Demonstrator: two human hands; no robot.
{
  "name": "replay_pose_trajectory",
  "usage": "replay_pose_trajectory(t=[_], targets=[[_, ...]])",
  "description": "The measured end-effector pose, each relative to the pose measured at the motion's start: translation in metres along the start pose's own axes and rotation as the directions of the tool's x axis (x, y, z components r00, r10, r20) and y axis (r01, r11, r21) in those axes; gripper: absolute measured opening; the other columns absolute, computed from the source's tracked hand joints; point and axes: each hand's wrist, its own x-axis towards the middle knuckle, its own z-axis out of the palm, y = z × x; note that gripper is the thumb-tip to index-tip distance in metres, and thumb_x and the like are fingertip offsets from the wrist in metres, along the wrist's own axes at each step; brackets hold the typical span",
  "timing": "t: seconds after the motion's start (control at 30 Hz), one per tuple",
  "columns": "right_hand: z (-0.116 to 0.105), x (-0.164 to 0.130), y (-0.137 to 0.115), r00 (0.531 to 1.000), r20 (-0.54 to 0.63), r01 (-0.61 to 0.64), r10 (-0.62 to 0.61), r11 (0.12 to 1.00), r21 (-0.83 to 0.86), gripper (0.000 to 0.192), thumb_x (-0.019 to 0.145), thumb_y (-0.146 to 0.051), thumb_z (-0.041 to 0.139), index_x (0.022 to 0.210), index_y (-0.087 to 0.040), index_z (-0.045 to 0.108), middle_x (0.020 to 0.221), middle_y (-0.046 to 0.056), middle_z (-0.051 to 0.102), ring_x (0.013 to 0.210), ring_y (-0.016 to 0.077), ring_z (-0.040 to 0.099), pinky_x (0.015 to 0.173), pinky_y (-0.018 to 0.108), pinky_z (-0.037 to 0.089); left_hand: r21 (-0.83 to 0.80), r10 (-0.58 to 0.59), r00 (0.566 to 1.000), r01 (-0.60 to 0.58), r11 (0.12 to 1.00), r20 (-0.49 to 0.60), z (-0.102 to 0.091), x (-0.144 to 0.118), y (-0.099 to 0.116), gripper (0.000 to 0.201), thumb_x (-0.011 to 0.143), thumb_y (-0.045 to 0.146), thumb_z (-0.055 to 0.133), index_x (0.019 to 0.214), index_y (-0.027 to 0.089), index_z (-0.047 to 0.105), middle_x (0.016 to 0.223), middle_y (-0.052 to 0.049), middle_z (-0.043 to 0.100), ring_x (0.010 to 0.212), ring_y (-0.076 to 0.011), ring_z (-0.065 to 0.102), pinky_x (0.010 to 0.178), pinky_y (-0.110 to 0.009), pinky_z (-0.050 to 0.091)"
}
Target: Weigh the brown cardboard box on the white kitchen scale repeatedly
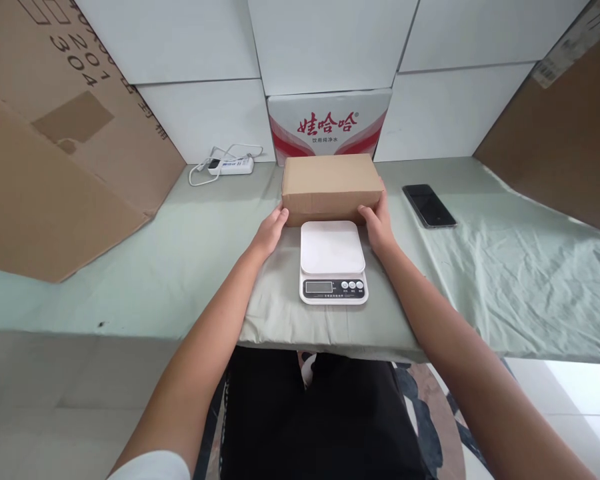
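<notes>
Cardboard is what both hands are closing on: a plain brown box [331, 187] is sitting on the desk [180, 267], just beyond the far edge of a small white kitchen scale [333, 261]. The left hand [271, 230] is pressing against the box's near left corner and the right hand [377, 223] is cupping its near right corner, fingers curled round the end, so the two hands are gripping it between them.

To my eye the box is looking stiff and square, with flat faces and crisp edges, so it should be holding its shape under a squeeze at the ends. Its skin is dull, not glossy, and I would not be expecting it to slip. Weight I am only guessing at; it seems modest for two hands, and taking it by the short ends, low down, is looking like the sound grip. Closed as it is, I cannot tell what, if anything, is inside it.

Behind it a white carton with red print [329, 125] is standing against the wall, also shut. A dark phone [429, 205] is lying to the right, well apart, and a white power strip [230, 165] with its cord is resting far left. Nothing is lying on the scale's platform.
</notes>
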Motion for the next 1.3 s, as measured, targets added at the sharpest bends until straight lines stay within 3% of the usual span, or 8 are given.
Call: replay_pose_trajectory(t=[0.1, 0.3, 0.43, 0.57, 0.67, 0.87, 0.97, 1.3], targets=[[0.000, 0.001, -0.012, 1.000, 0.024, 0.019, -0.019, 1.000, -0.008, 0.120, 0.084, -0.087, 0.062, 0.184, -0.031, 0.025, 0.190, 0.011, 0.045, 0.177, 0.0382, 0.043, 0.151, 0.064, 0.031, 0.017, 0.036, 0.999, -0.036, 0.999, -0.004, 0.001, 0.002, 0.004, 0.087, 0.101, 0.090, 0.053, 0.158, 0.026, 0.072, 0.172, -0.014, 0.068, 0.170, -0.0422, 0.054, 0.146, -0.063, 0.033], [-0.008, -0.005, -0.049, 0.984, 0.015, 0.179, -0.178, 0.981, -0.076, 0.128, 0.085, -0.103, 0.050, 0.188, -0.039, 0.007, 0.198, 0.004, 0.029, 0.183, 0.0362, 0.033, 0.152, 0.062, 0.029, 0.012, 0.248, 0.966, -0.248, 0.969, -0.079, 0.007, -0.007, 0.028, 0.096, 0.097, 0.095, 0.054, 0.161, 0.025, 0.068, 0.167, -0.017, 0.071, 0.171, -0.0428, 0.053, 0.141, -0.056, 0.043], [-0.021, -0.037, -0.066, 0.967, 0.003, 0.254, -0.255, 0.965, -0.070, 0.120, 0.091, -0.096, 0.055, 0.187, -0.039, 0.011, 0.197, 0.007, 0.031, 0.183, 0.0391, 0.034, 0.151, 0.065, 0.029, -0.020, 0.291, 0.950, -0.295, 0.955, -0.116, 0.011, -0.050, 0.041, 0.089, 0.103, 0.088, 0.054, 0.163, 0.023, 0.067, 0.168, -0.018, 0.070, 0.165, -0.0430, 0.060, 0.137, -0.057, 0.048], [-0.038, -0.083, -0.063, 0.963, -0.004, 0.269, -0.271, 0.957, -0.108, 0.108, 0.096, -0.089, 0.059, 0.184, -0.039, 0.023, 0.194, 0.009, 0.036, 0.180, 0.0420, 0.037, 0.151, 0.070, 0.025, -0.035, 0.227, 0.973, -0.229, 0.973, -0.041, 0.012, -0.100, 0.038, 0.085, 0.105, 0.084, 0.054, 0.163, 0.023, 0.067, 0.166, -0.019, 0.072, 0.165, -0.0416, 0.061, 0.138, -0.059, 0.048], [-0.046, -0.105, -0.057, 0.970, -0.012, 0.241, -0.244, 0.964, -0.110, 0.101, 0.099, -0.084, 0.060, 0.183, -0.039, 0.027, 0.192, 0.010, 0.039, 0.178, 0.0428, 0.040, 0.150, 0.073, 0.026, -0.039, 0.197, 0.980, -0.197, 0.980, -0.004, 0.013, -0.118, 0.034, 0.087, 0.105, 0.085, 0.053, 0.163, 0.022, 0.068, 0.163, -0.020, 0.074, 0.167, -0.0414, 0.059, 0.141, -0.060, 0.045], [-0.043, -0.110, -0.053, 0.977, 0.009, 0.212, -0.212, 0.973, -0.086, 0.097, 0.101, -0.080, 0.060, 0.183, -0.040, 0.026, 0.193, 0.008, 0.037, 0.180, 0.0419, 0.035, 0.149, 0.073, 0.029, -0.027, 0.171, 0.984, -0.172, 0.985, -0.048, 0.014, -0.117, 0.035, 0.088, 0.106, 0.085, 0.051, 0.166, 0.023, 0.065, 0.164, -0.018, 0.074, 0.165, -0.0415, 0.060, 0.137, -0.060, 0.048], [-0.042, -0.109, -0.054, 0.976, -0.006, 0.215, -0.216, 0.975, -0.058, 0.093, 0.102, -0.074, 0.064, 0.182, -0.039, 0.030, 0.192, 0.008, 0.039, 0.178, 0.0416, 0.039, 0.149, 0.071, 0.031, 0.000, 0.163, 0.985, -0.163, 0.987, -0.049, 0.013, -0.116, 0.037, 0.089, 0.105, 0.086, 0.050, 0.166, 0.022, 0.064, 0.167, -0.018, 0.072, 0.164, -0.0419, 0.061, 0.136, -0.059, 0.049], [-0.042, -0.107, -0.054, 0.982, -0.032, 0.184, -0.184, 0.983, -0.014, 0.090, 0.101, -0.073, 0.066, 0.180, -0.042, 0.034, 0.192, 0.004, 0.041, 0.179, 0.0410, 0.038, 0.151, 0.070, 0.028, 0.003, 0.182, 0.982, -0.182, 0.983, -0.055, 0.014, -0.115, 0.035, 0.087, 0.107, 0.084, 0.051, 0.166, 0.021, 0.065, 0.171, -0.017, 0.069, 0.165, -0.0419, 0.060, 0.139, -0.059, 0.047]])
